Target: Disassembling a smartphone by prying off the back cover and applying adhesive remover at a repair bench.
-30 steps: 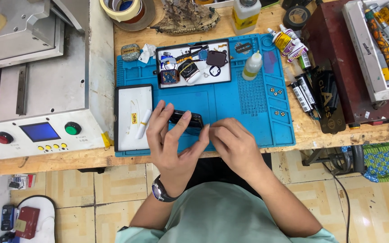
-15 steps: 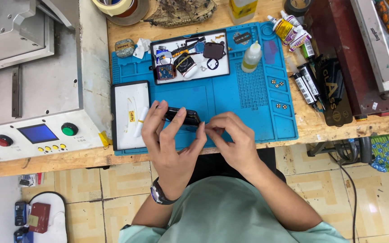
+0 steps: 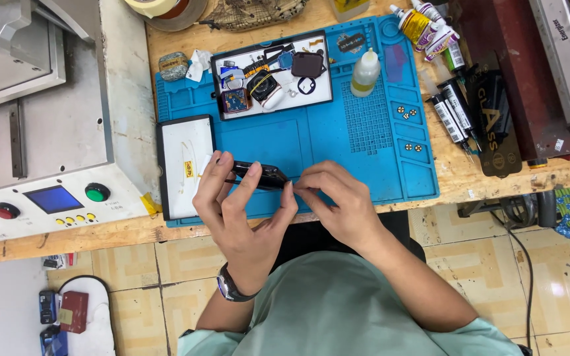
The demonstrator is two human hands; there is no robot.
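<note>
My left hand (image 3: 242, 211) grips a small black device (image 3: 265, 174) by its edges, holding it just above the blue work mat (image 3: 364, 145). My right hand (image 3: 338, 201) pinches at the device's right end, fingertips meeting the left thumb. Whether the right fingers hold a small tool is hidden. A dark watch (image 3: 229, 288) sits on my left wrist. A white-faced panel in a black frame (image 3: 185, 165) lies on the mat just left of my hands.
A white parts tray (image 3: 272, 72) with small components lies at the mat's far side, a white squeeze bottle (image 3: 365, 72) beside it. Glue tubes (image 3: 453, 112) and a dark box (image 3: 496, 125) lie right. A grey machine with buttons (image 3: 41, 198) stands left. Tape roll (image 3: 166, 8) at back.
The view has shifted slightly. My hands stay on the black device, fingers closing a little tighter around it near the mat's front edge.
</note>
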